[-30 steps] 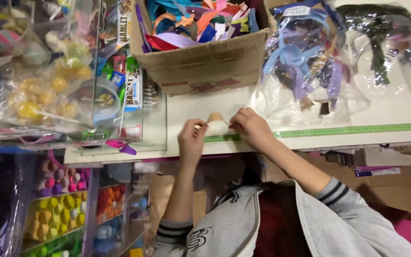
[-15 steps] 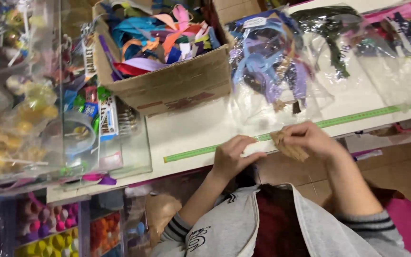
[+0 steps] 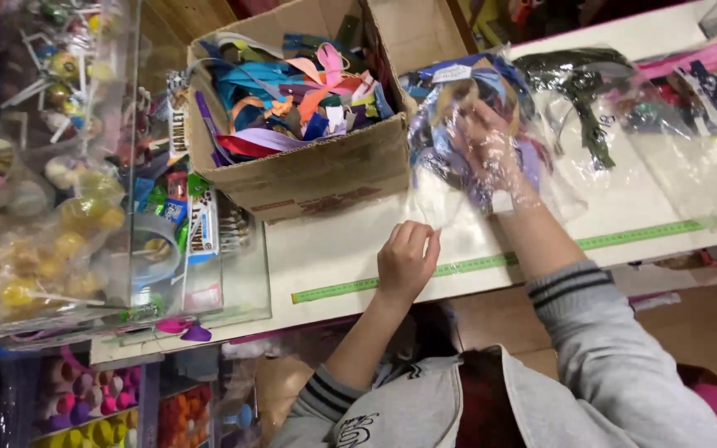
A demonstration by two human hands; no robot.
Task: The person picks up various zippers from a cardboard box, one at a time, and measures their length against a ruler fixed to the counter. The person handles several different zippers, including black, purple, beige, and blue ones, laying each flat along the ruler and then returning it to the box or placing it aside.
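Observation:
My right hand point(image 3: 488, 153) is pushed inside a clear plastic bag point(image 3: 458, 91) filled with blue and purple strips, on the white counter point(image 3: 334, 249). I see the hand only through the shiny plastic, so whether its fingers hold anything is unclear. My left hand point(image 3: 408, 261) rests palm down on the counter just above a green measuring tape point(image 3: 475, 265), with loosely bent fingers and nothing in it. An open cardboard box point(image 3: 317, 178) of colourful strips stands to the upper left of that hand.
More clear bags of dark and pink strips point(image 3: 591, 108) lie along the counter to the right. A glass case point(image 3: 85, 166) with lollipops, a tape roll and small packets stands at the left. Tubs of coloured balls point(image 3: 85, 406) sit below.
My right hand has left the counter's edge and gone up into the bag of blue strips. The left hand has stayed near the green tape. The view has shifted left and closer.

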